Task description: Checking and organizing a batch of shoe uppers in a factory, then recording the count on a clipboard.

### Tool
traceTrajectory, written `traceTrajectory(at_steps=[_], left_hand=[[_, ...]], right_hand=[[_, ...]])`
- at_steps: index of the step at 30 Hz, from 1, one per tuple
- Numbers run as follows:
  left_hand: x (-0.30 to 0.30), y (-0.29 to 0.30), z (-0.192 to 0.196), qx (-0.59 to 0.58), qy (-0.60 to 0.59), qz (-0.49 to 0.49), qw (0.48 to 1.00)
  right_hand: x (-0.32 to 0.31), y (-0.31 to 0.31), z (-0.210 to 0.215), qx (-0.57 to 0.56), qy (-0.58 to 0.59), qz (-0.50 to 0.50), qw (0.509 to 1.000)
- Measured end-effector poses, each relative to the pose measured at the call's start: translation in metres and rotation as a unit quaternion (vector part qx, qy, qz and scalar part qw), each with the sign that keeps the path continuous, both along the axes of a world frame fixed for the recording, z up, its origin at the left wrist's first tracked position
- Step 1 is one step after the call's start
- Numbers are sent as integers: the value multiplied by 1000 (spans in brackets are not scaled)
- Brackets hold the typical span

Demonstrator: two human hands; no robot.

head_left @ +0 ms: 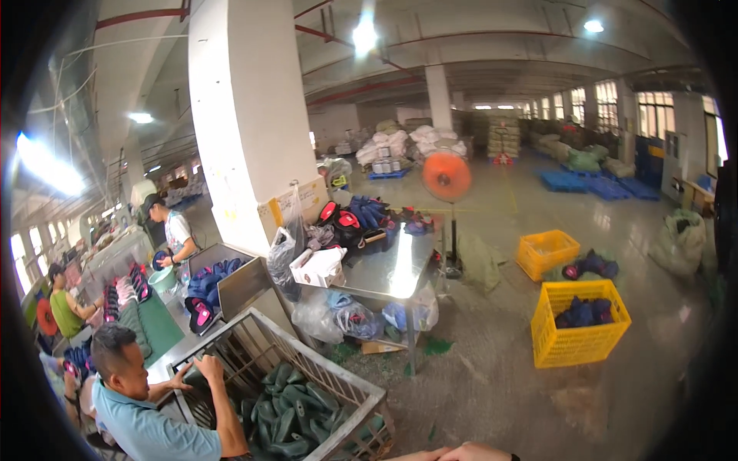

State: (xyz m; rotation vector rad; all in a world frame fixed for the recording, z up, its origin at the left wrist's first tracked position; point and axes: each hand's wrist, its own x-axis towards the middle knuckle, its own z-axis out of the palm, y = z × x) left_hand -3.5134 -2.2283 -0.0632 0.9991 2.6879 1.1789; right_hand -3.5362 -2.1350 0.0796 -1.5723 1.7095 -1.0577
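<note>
At the bottom edge my right hand [475, 452], with a dark band at its wrist, shows only in part. Beside it, apparently touching it, is what looks like my left hand [420, 456]. The picture's edge cuts off most of both, so their fingers and anything in them are hidden. Nearest to them, on the left, stands a grey slatted crate [360, 390] with many dark green shoe lasts [296, 407] heaped inside. A co-worker in a light blue shirt [146, 426] leans at its far left side, both hands around a dark green piece.
A metal table [384, 269] carries dark blue and red shoes and a white box [319, 266]. Two yellow crates [580, 346] stand on the right. An orange fan [447, 177] is behind the table, near a white pillar [254, 115]. Other people work along a line at left.
</note>
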Motion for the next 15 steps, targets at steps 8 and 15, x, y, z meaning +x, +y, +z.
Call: traceTrajectory(at_steps=[8,15], left_hand=[[-119,-212,61,20,1,120,993],[-233,-210,84,145,92,199,965]], right_hand=[[-179,-70,29,99,92,-21,991],[-332,-99,-40,109,228,-169,953]])
